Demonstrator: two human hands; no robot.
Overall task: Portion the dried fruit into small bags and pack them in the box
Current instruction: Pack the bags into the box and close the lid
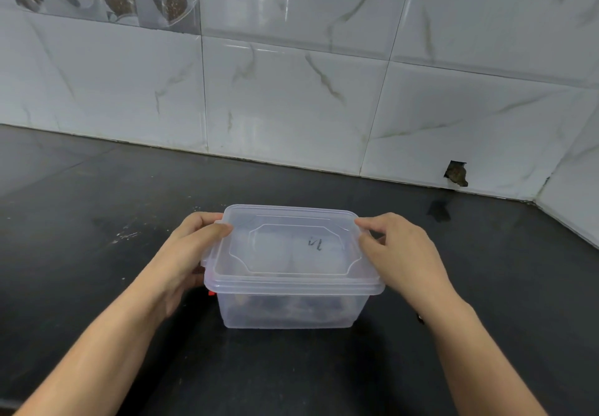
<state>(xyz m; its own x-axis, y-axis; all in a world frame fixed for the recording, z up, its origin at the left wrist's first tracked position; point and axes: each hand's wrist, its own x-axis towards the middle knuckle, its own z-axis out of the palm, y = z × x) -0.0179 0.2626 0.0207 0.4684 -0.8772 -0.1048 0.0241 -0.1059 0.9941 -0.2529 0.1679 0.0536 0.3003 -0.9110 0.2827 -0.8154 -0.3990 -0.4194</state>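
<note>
Clear box (pixel 288 308) sits mid-bench (pixel 97 286), toward the front edge, lid (pixel 291 247) on, dark contents dimly visible thru the wall; our left hand (pixel 191 253) and right hand (pixel 398 253) grip the lid's short ends; we'd press both sides evenly, thumbs on top, till clips seat w/o tilting.

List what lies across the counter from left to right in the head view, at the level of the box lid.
Left hand gripping the lid's left edge → translucent lid on the plastic box → right hand gripping the lid's right edge, all over the dark counter.
</note>
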